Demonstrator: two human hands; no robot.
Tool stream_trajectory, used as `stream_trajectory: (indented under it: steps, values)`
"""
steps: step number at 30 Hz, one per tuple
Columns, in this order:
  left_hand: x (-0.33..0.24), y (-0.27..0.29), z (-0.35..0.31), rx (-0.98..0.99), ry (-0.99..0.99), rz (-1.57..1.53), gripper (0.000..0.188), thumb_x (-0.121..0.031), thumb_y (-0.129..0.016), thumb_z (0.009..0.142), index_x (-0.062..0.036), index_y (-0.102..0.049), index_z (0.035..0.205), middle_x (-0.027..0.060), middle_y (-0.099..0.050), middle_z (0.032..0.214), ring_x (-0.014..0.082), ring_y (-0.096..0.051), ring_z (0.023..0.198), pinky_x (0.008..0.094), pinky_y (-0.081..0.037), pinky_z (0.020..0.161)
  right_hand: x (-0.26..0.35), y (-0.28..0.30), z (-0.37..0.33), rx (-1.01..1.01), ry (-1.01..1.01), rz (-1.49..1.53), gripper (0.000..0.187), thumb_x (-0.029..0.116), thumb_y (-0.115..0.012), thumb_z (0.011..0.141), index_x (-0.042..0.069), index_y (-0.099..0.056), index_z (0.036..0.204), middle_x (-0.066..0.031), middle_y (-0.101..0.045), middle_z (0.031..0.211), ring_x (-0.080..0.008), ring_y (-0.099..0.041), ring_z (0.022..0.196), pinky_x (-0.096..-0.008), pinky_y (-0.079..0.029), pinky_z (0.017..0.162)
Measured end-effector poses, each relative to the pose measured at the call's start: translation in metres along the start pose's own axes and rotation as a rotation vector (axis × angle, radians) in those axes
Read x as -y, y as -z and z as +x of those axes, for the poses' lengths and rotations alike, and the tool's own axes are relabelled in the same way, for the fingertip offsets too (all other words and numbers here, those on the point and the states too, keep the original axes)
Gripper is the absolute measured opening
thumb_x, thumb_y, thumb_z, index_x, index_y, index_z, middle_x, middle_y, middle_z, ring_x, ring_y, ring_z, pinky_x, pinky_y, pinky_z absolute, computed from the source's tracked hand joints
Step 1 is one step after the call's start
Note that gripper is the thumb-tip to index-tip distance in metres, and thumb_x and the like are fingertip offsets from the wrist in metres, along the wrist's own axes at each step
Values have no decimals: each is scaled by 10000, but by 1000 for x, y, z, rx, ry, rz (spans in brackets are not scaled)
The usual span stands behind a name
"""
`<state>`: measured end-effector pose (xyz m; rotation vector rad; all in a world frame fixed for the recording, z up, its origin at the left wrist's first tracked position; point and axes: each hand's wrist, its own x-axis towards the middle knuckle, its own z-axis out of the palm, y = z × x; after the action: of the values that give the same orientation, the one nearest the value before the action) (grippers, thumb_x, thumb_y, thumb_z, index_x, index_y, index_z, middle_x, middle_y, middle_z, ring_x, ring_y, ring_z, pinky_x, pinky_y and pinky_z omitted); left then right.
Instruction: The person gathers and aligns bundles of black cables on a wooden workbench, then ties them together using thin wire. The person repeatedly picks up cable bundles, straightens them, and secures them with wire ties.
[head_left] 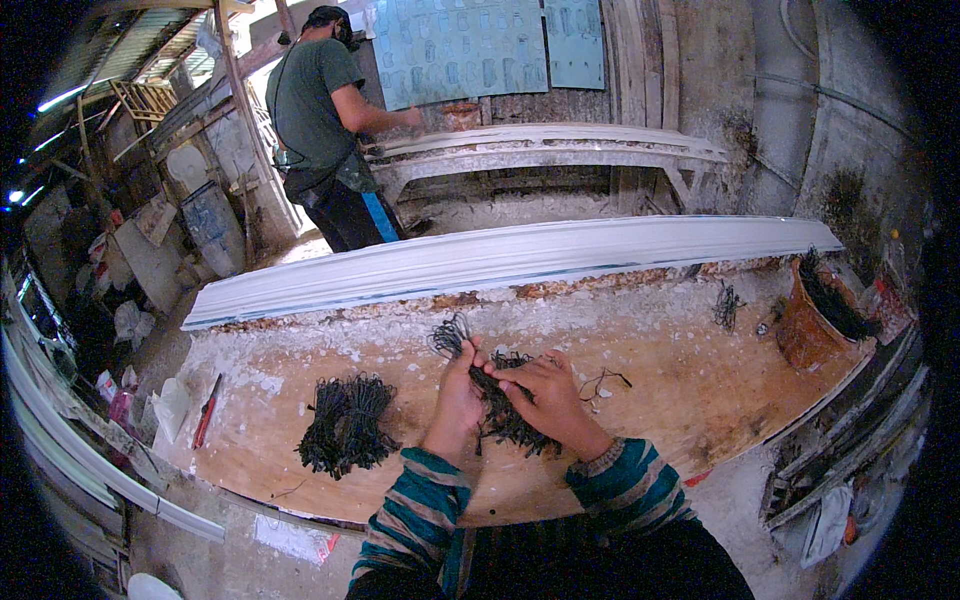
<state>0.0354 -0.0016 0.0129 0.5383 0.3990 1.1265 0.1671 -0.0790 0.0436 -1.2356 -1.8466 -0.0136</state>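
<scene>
My left hand (460, 398) is closed around a bundle of thin dark looped cords (450, 335), whose loops fan out above the fingers. My right hand (548, 395) meets it at the middle of the bundle, fingers pinched against the cords. Whether it grips one separate strand is too small to make out. Beneath my hands lies a pile of similar dark cord bundles (522, 432), partly hidden by them. Left of my hands, more dark bundles (348, 425) lie side by side on the wooden tabletop (250, 440). A loose strand (606, 382) curls just right of my right hand.
A rusty brown bucket (808, 325) with dark cords in it stands at the tabletop's right end. Near it lies a small cord tangle (728, 305). A red cutter knife (207, 412) rests at the left. Long white moulding (520, 255) spans the back; a person (325, 120) works beyond.
</scene>
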Motion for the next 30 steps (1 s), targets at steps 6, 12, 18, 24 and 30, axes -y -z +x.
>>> stream_trajectory:
  steps: [6, 12, 18, 24, 30]
  values:
    - [-22, 9, 7, -87, -89, -138, 241, -348, -517, 889, -122, -494, 970, -33, -396, 630, 100, -411, 581, 252, -384, 548, -13, -2, -6, 190, -26, -142, 214, 254, -631, 776, 153, -647, 964, -52, -611, 853, -247, -552, 888, -456, -310, 902]
    - [-26, 17, 10, -140, -67, -145, 213, -350, -496, 903, -140, -496, 934, -37, -392, 614, 100, -403, 555, 258, -377, 535, -13, -6, -14, 487, -34, -275, 249, 322, -634, 749, 166, -664, 941, -57, -593, 917, -286, -524, 939, -482, -297, 883]
    - [-24, 12, 8, -148, -52, -112, 205, -344, -487, 909, -141, -499, 933, -37, -396, 611, 104, -403, 553, 258, -374, 531, -18, -8, -13, 534, -58, -258, 174, 304, -647, 736, 173, -676, 846, -27, -596, 814, -255, -537, 888, -464, -284, 890]
    - [-24, 12, 7, -139, -34, -101, 205, -339, -483, 912, -136, -500, 936, -35, -398, 611, 105, -406, 551, 260, -376, 529, -11, -5, -11, 523, -69, -211, 142, 297, -660, 723, 170, -674, 785, -24, -622, 760, -247, -547, 857, -460, -279, 894]
    - [-23, 9, 7, -135, -35, -101, 210, -333, -486, 911, -125, -498, 940, -35, -401, 609, 106, -411, 550, 260, -377, 525, -14, -10, -9, 263, -151, -139, 164, 308, -674, 716, 146, -675, 739, -17, -633, 716, -226, -567, 764, -427, -323, 852]
